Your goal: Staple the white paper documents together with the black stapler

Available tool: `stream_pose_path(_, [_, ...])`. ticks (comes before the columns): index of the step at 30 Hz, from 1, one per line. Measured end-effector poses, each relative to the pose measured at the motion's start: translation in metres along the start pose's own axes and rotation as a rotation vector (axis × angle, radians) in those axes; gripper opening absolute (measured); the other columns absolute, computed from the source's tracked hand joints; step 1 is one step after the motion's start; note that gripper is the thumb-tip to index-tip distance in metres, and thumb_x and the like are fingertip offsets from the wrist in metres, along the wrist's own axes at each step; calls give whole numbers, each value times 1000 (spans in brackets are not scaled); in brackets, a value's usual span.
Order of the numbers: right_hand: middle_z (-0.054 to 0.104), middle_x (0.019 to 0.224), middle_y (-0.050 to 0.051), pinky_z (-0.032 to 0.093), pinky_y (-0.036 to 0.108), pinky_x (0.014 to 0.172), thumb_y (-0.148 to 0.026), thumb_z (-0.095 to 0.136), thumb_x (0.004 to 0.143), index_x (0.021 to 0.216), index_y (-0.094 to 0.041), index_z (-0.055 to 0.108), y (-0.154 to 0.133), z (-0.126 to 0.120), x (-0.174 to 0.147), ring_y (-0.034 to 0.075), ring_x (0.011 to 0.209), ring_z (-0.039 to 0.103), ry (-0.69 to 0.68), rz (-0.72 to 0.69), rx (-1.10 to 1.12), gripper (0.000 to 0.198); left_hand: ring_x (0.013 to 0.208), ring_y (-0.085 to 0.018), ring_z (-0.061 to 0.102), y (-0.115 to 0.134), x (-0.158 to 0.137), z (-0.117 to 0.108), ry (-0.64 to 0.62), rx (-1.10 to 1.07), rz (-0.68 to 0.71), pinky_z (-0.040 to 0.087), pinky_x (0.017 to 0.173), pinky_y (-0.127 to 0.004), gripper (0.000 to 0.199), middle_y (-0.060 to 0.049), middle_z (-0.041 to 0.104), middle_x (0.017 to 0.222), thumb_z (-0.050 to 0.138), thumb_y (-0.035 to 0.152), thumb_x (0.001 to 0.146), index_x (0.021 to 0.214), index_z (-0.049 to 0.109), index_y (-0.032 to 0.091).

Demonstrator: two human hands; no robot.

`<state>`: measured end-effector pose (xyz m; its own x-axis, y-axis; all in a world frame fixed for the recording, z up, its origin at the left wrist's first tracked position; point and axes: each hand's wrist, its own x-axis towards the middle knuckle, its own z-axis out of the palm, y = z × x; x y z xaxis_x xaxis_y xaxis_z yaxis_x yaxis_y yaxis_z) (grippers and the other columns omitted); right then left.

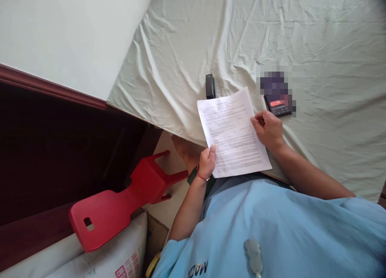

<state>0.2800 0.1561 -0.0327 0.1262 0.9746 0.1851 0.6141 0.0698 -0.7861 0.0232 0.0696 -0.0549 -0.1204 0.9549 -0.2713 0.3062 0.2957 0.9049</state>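
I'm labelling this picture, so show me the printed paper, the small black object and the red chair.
Printed paper (pixel 234 137), head view: middle of its printed face.
Small black object (pixel 209 87), head view: its middle.
Red chair (pixel 132 196), head view: between backrest and seat.

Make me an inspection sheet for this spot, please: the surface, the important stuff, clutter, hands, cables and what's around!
Surface: pale cloth, wrinkled
Job's things: printed paper, small text unreadable
Clutter: black object by the paper's top edge; phone, partly pixelated
Hands: left hand grips the paper's left edge; right hand pinches its right edge
Cables: nothing seen
Surroundings: red chair and printed sack, left
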Motion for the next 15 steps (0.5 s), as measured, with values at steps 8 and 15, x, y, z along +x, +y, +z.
stream_pose_path(8, [64,77,3,42,35,67,-39,58,90,81,-24,57,0,2,1,20,67,56,20,6,20,17,75,-19,56,5,-1,0,14,45,-5,45,74,-31,68,-9,64,77,44,78,91,76,61,13])
stream_pose_path(15, [64,75,10,35,39,64,-47,60,89,80,-25,59,6,7,-1,23,65,53,32,34,25,24,69,-18,50,5,1,-3,-29,176,-28,43,67,-31,80,-9,60,74,33,91,84,72,56,16])
